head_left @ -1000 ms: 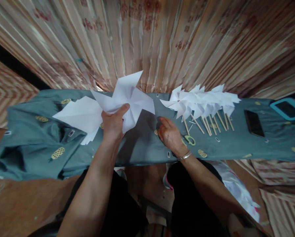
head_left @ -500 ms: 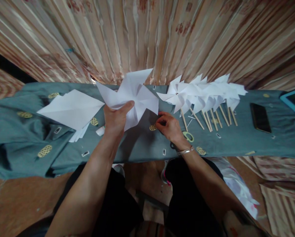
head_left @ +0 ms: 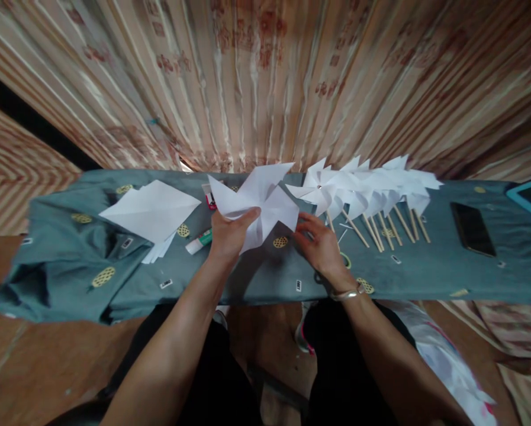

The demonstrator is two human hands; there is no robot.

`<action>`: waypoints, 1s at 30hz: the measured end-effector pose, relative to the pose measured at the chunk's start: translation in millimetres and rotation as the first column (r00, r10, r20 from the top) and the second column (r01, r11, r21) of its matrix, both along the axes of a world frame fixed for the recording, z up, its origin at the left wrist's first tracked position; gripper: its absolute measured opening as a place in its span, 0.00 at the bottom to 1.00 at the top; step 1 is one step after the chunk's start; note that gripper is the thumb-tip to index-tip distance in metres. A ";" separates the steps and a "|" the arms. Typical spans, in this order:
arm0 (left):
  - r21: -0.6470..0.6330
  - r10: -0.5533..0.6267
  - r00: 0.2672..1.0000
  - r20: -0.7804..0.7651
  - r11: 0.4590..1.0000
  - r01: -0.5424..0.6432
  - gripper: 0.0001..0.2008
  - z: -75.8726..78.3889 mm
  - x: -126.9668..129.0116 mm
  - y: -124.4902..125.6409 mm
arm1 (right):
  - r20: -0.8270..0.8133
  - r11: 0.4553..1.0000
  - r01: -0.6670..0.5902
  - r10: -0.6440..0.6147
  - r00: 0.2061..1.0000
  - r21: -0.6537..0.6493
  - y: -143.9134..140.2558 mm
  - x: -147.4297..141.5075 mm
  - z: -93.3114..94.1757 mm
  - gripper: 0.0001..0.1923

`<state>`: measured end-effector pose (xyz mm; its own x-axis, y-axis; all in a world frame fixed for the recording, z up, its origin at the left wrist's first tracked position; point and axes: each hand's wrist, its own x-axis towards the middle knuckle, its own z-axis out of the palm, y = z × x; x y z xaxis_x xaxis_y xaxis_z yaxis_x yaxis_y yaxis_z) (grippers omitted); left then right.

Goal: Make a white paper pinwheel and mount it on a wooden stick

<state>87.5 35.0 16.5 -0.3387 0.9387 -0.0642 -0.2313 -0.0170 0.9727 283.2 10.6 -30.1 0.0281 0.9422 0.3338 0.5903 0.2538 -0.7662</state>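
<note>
A white paper pinwheel [head_left: 272, 204] is raised over the cloth, its blades folded in to the middle. My left hand [head_left: 232, 234] grips it from the left, thumb pressed near the centre and the other fingers hidden behind the paper. At its right blade is my right hand [head_left: 316, 239], with curled fingers at the paper's edge; whether a small item is also between them I cannot make out. A green and white glue tube [head_left: 199, 241] lies left of my left hand. Scissors with a pale green handle [head_left: 345, 260] are partly covered by my right wrist.
Finished pinwheels [head_left: 372, 183] on wooden sticks [head_left: 392, 228] overlap in a row at right. A stack of white paper sheets [head_left: 152, 210] lies at left, and a small red and white box [head_left: 209, 196] behind the pinwheel. A phone [head_left: 473, 229] and blue-framed device [head_left: 529, 198] are far right.
The view has shifted, showing more of the glue tube and the small box. My right hand's fingers have come up against the pinwheel's right blade; my left hand keeps its hold.
</note>
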 end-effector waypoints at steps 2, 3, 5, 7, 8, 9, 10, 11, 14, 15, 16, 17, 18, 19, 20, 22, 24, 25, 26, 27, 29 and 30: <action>0.014 -0.009 1.000 -0.021 1.000 0.009 0.16 -0.7 3.5 -0.7 | -0.155 0.993 0.090 -0.079 0.985 0.070 -4.4 9.5 20.5 0.03; 0.023 -0.027 0.999 -0.029 0.999 0.028 0.16 -1.1 5.9 -1.3 | -0.213 0.990 0.107 -0.085 0.973 0.091 -8.1 12.1 32.0 0.03; 0.043 -0.082 0.996 -0.042 0.996 0.084 0.16 -1.5 11.8 -3.4 | -0.255 0.990 0.074 -0.042 0.966 0.120 -17.2 10.5 53.5 0.03; 0.069 -0.134 0.989 -0.056 0.988 0.137 0.17 -1.4 18.7 -6.5 | -0.224 0.989 0.028 0.005 0.974 0.144 -25.6 1.2 68.1 0.03; 0.085 -0.152 0.986 -0.066 0.984 0.157 0.17 -1.3 22.3 -8.1 | -0.193 0.988 0.013 0.017 0.981 0.156 -28.5 -4.7 72.0 0.02; 0.102 -0.168 0.983 -0.072 0.979 0.175 0.17 -1.4 25.6 -9.8 | -0.164 0.987 0.004 0.023 0.986 0.163 -30.3 -10.4 73.7 0.03; 0.118 -0.182 0.981 -0.074 0.975 0.190 0.17 -1.7 28.7 -11.3 | -0.137 0.986 -0.001 0.024 0.990 0.169 -30.9 -15.1 73.6 0.03; 0.134 -0.195 0.978 -0.073 0.970 0.203 0.17 -2.2 31.3 -12.6 | -0.115 0.984 -0.002 0.023 0.993 0.177 -30.5 -18.5 72.3 0.03; 0.169 -0.243 0.968 -0.066 0.953 0.251 0.16 -5.2 35.8 -15.3 | -0.075 0.983 0.003 0.011 0.997 0.186 -26.4 -19.9 66.0 0.04; 0.179 -0.257 0.964 -0.064 0.948 0.264 0.15 -6.2 36.3 -15.8 | -0.063 0.984 0.003 0.009 0.998 0.180 -25.0 -18.6 64.2 0.04; 0.188 -0.267 0.962 -0.059 0.943 0.274 0.15 -7.1 36.4 -16.2 | -0.053 0.985 0.003 0.007 0.999 0.172 -23.8 -17.1 62.9 0.04; 0.198 -0.275 0.960 -0.053 0.940 0.280 0.14 -7.5 36.2 -16.7 | -0.046 0.986 0.002 0.006 0.999 0.166 -23.0 -15.8 62.1 0.04; 0.208 -0.276 0.960 -0.044 0.938 0.279 0.14 -7.7 35.8 -17.1 | -0.043 0.987 -0.001 0.008 0.999 0.160 -22.6 -14.8 61.5 0.03; 0.216 -0.273 0.961 -0.036 0.937 0.274 0.14 -7.4 35.3 -17.6 | -0.046 0.988 -0.005 0.013 0.999 0.156 -22.3 -14.3 61.1 0.03; 0.218 -0.271 0.962 -0.031 0.938 0.271 0.13 -6.9 34.9 -18.2 | -0.053 0.988 -0.010 0.018 0.998 0.152 -22.3 -14.2 60.7 0.03; 0.213 -0.268 0.963 -0.025 0.940 0.267 0.13 -5.4 33.9 -19.4 | -0.069 0.989 -0.016 0.026 0.997 0.145 -22.2 -14.8 60.1 0.03; 0.200 -0.265 0.964 -0.019 0.944 0.263 0.13 -4.3 33.1 -20.4 | -0.076 0.991 -0.015 0.026 0.997 0.134 -22.0 -15.4 59.4 0.03; 0.193 -0.265 0.964 -0.013 0.945 0.263 0.13 -4.0 32.8 -20.8 | -0.077 0.992 -0.013 0.023 0.997 0.127 -21.9 -15.4 59.2 0.03; 0.189 -0.265 0.964 -0.005 0.947 0.261 0.13 -4.0 32.4 -21.1 | -0.077 0.993 -0.010 0.020 0.997 0.120 -21.8 -15.3 58.9 0.03; 0.187 -0.265 0.964 0.001 0.947 0.260 0.14 -4.2 32.1 -21.3 | -0.077 0.994 -0.010 0.018 0.997 0.113 -21.7 -15.1 58.7 0.03; 0.185 -0.268 0.963 0.006 0.947 0.262 0.14 -5.1 31.6 -21.4 | -0.083 0.995 -0.010 0.019 0.996 0.104 -21.6 -14.5 58.3 0.03; 0.187 -0.269 0.963 0.005 0.947 0.263 0.14 -5.6 31.5 -21.3 | -0.087 0.995 -0.010 0.019 0.996 0.102 -21.7 -14.2 58.1 0.03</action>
